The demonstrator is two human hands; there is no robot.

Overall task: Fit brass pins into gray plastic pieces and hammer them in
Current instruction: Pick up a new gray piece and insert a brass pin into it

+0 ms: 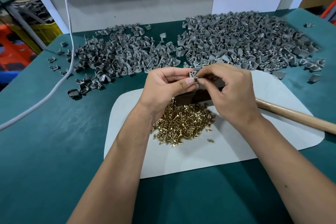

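The left hand (164, 82) has its grip closed on one gray plastic piece (192, 75), pinched between thumb and fingers above the middle of the tabletop (54, 151); the right hand (229, 87) pinches a brass pin (196, 79) against that piece. Toward the far left edge lies a pile of gray pieces (118, 54), toward the far right edge a larger pile (245, 40). A heap of brass pins (183, 123) lies on a white mat (227, 151) under the wrists. A wooden handle (294, 115) reaches the right edge.
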